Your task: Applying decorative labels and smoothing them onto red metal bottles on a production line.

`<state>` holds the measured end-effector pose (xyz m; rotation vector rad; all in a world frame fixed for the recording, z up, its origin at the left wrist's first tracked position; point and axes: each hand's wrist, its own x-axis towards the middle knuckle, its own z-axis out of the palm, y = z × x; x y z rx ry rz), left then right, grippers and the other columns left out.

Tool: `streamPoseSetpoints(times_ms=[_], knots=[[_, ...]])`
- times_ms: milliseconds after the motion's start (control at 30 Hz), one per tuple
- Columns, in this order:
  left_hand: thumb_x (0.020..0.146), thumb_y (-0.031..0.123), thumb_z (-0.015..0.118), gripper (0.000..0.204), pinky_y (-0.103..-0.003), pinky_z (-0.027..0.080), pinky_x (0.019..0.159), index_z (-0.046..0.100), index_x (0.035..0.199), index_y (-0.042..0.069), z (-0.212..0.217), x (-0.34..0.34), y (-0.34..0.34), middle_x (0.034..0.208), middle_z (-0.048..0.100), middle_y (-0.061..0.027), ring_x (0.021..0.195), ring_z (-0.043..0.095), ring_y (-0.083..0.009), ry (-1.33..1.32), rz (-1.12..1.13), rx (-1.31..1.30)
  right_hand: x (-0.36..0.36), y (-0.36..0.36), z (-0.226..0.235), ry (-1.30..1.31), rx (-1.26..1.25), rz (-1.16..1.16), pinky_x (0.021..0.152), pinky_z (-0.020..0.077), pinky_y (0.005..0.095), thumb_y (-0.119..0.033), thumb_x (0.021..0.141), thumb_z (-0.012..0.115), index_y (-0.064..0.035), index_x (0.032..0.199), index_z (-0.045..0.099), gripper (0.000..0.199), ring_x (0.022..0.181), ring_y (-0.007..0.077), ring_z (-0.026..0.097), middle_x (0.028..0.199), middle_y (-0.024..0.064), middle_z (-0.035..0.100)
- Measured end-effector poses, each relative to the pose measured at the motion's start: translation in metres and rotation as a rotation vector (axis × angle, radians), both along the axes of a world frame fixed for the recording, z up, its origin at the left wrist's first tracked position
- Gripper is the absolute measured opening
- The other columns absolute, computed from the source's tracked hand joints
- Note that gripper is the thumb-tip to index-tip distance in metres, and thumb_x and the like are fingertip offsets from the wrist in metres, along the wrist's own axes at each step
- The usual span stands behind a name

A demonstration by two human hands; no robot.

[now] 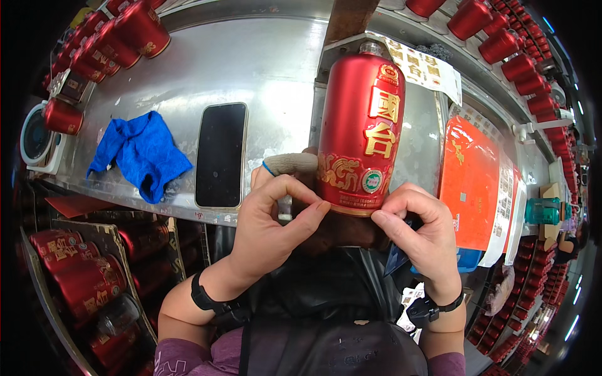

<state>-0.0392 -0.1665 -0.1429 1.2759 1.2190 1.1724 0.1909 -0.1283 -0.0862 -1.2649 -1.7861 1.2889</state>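
While the red bottle point(360, 128) lies on the metal bench point(251, 69), its long axis runs near-to-far, neck at the far end, base toward the person. Both hands sit at the base rim: left hand point(269, 222) on the near-left corner, right hand point(417, 235) on the near-right, roughly equally close. Each thumb and forefinger is pinched at the rim edge; what they pinch is too small to tell. Black phone point(221, 155) and blue cloth point(141, 153) lie left, apart.

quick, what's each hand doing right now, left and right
Left hand: fingers curled, thumb and fingertip pinching the bottom edge of the red ceramic bottle with gold lettering.
Right hand: curled, fingertips pinching the same bottle's bottom edge.
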Motion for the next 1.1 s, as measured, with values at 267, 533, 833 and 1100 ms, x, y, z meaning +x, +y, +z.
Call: streamPoseSetpoints(times_ms=[267,533,833,1100], knots=[[0.085,-0.001,0.071,0.009,-0.031,0.034,0.104,0.064,0.087,0.005,-0.004,-0.005,-0.002,0.117,0.054,-0.0077,0.118,0.050,-0.0173,0.091,0.029,0.002,-0.009,-0.001,0.002,-0.048,0.031,-0.003,0.061,0.0405,0.0231,-0.005,0.084,0.076,-0.0003,0.079,0.066,0.012,0.064,0.0071,0.052,0.075,0.0023,0.058],[0.083,0.016,0.077,0.011,-0.031,0.036,0.091,0.068,0.087,0.010,-0.009,-0.022,-0.010,0.097,0.056,-0.0043,0.100,0.046,-0.0197,0.046,0.063,-0.119,-0.023,-0.008,-0.004,-0.063,-0.062,-0.035,0.062,0.0407,0.0236,-0.006,0.083,0.077,-0.0003,0.078,0.065,0.014,0.065,0.0079,0.052,0.073,0.0018,0.057],[0.085,0.020,0.076,0.013,-0.034,0.035,0.101,0.069,0.091,0.011,-0.018,-0.054,-0.017,0.116,0.060,-0.0072,0.112,0.047,-0.0231,0.060,-0.033,-0.048,-0.047,-0.020,-0.015,-0.043,-0.115,-0.056,0.065,0.0388,0.0236,-0.003,0.083,0.076,0.0002,0.078,0.063,0.015,0.069,0.0071,0.049,0.075,0.0000,0.055],[0.085,0.023,0.076,0.015,-0.035,0.036,0.101,0.069,0.092,0.012,-0.026,-0.071,-0.022,0.112,0.059,-0.0065,0.113,0.048,-0.0231,0.018,-0.054,-0.031,-0.058,-0.026,-0.024,0.008,-0.151,-0.046,0.063,0.0356,0.0231,0.000,0.084,0.074,0.0010,0.080,0.061,0.014,0.068,0.0064,0.045,0.076,-0.0009,0.053]])
